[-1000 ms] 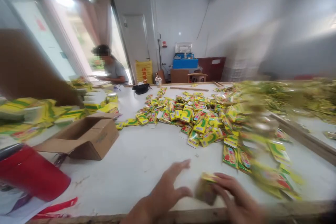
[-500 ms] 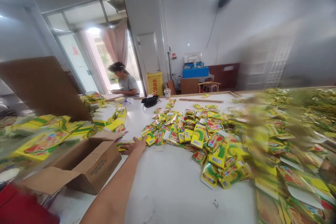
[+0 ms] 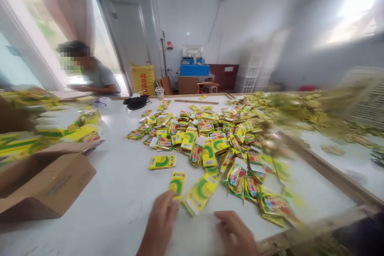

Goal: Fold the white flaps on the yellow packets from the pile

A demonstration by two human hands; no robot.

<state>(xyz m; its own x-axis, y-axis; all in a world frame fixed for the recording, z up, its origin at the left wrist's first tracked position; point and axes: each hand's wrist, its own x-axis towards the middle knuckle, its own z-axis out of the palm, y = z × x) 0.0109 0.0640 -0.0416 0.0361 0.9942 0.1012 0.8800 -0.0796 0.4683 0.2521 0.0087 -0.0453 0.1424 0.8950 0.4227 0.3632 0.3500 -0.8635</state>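
Yellow foil sachets (image 3: 199, 194): two lie loose just ahead of the hands. Left hand (image 3: 159, 224): fingers spread, tips at the lower end of one narrow sachet (image 3: 177, 186), contact unclear. Right hand (image 3: 234, 234): open, empty, low over the white table (image 3: 120, 196). Sachet heap (image 3: 207, 144) beyond; cardboard box (image 3: 51, 180) left of the left hand.
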